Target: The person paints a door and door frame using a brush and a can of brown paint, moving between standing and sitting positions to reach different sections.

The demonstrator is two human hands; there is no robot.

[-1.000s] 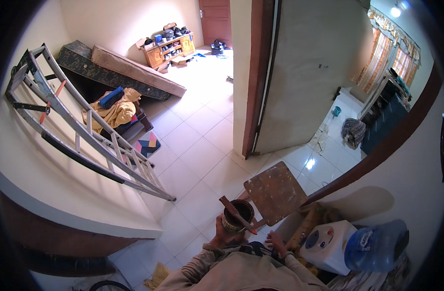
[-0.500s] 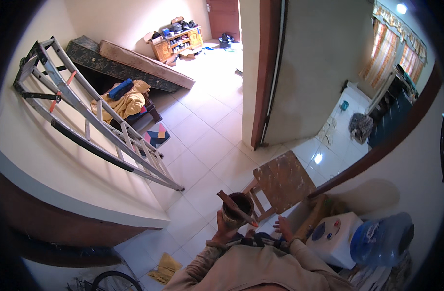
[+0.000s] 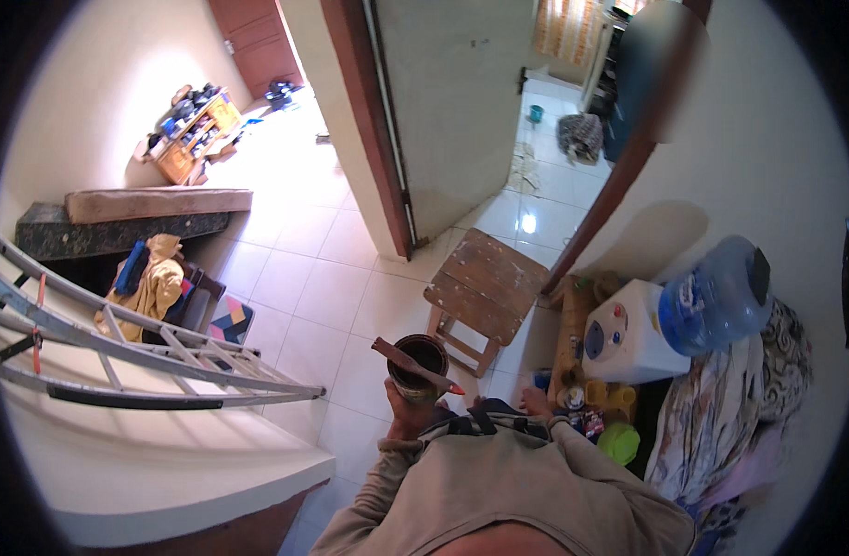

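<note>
My left hand (image 3: 410, 408) is wrapped round the side of a dark round paint can (image 3: 408, 378), whose inside looks dark brown. Across the can's rim lies a brown-stained paintbrush (image 3: 415, 365) with a red-tipped handle end pointing to the right. My right hand (image 3: 536, 404) hangs low by my body, holding nothing I can see, its fingers partly apart. Just ahead of the can stands a wooden stool (image 3: 487, 285), its top spotted with pale paint marks.
An aluminium ladder (image 3: 156, 357) leans at the left. On the right are a white water dispenser (image 3: 619, 338) with a blue bottle (image 3: 716, 296) and a low wooden shelf (image 3: 573, 343) of small items. A grey door (image 3: 452, 111) stands ajar ahead, beside a brown frame (image 3: 373, 130).
My view has turned to the right, so the ladder and mattress sit further left. My left hand still holds the can with the brush across it; my right hand has lowered slightly toward my body.
</note>
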